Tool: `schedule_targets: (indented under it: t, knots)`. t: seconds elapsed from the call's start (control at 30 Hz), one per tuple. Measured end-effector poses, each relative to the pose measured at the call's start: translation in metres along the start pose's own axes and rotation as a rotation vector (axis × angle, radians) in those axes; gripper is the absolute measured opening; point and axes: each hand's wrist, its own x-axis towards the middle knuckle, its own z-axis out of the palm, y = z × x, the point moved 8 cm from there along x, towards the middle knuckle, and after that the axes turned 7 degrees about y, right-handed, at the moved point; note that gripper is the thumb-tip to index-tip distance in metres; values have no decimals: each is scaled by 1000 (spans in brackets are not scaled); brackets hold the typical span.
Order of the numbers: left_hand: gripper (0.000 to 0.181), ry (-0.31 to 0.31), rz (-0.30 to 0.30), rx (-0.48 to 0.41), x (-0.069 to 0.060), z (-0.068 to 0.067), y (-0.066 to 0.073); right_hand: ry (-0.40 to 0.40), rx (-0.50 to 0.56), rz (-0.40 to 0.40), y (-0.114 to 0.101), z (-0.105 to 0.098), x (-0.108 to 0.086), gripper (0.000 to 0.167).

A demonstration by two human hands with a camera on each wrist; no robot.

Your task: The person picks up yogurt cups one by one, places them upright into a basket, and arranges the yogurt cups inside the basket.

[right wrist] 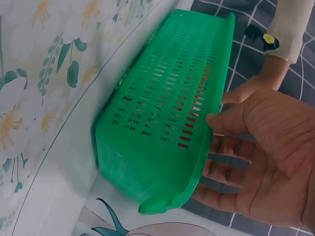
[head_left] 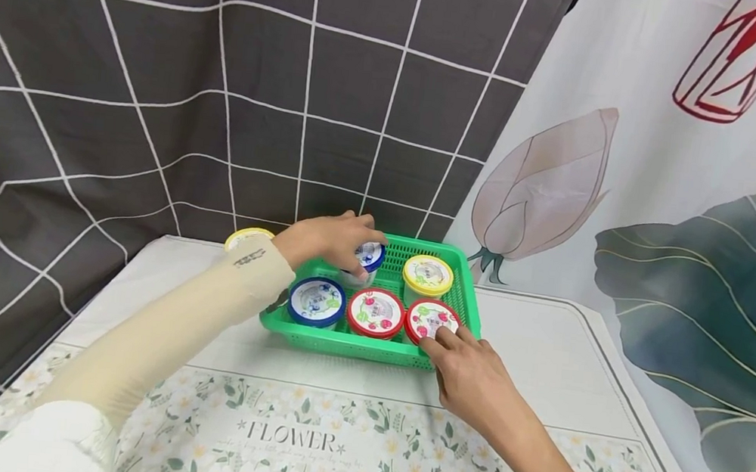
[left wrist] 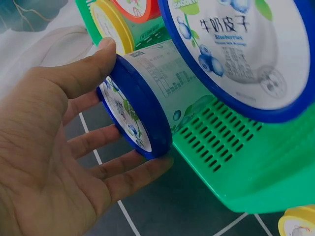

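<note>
My left hand [head_left: 339,241] holds a blue-lidded blueberry cup [left wrist: 162,83], thumb at one side of the lid and fingers at the other. That cup is at the back of the green basket [head_left: 367,350], slightly tilted in the head view. In front of it sits another blue-lidded cup [head_left: 317,301], then a red-lidded cup [head_left: 376,313] beside it. My right hand [head_left: 474,371] is at the basket's front right, fingers over a second red-lidded cup [head_left: 430,315]. In the right wrist view its thumb touches the rim [right wrist: 209,132]; the other fingertips are hidden behind it.
A yellow-lidded cup [head_left: 427,273] stands in the basket's back right. Outside, left of the basket, another yellow-lidded cup [head_left: 248,236] is partly behind the left forearm. A dark gridded curtain [head_left: 258,133] hangs close behind. The table has a flowered cloth [head_left: 303,442] in front.
</note>
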Motion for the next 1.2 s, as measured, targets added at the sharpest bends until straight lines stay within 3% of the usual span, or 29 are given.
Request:
schedule_targets:
  t: [0.23,0.67,1.2]
  knots:
    - [78,5,3,23,9,2,9,-14,1,14,1,1,2,24]
    - [79,-27,-48,36,25,11,17,-29,2,17,0,1,2,27]
    - [81,-73,-104,37,26,27,13,-45,-14,11,0,2,1,28]
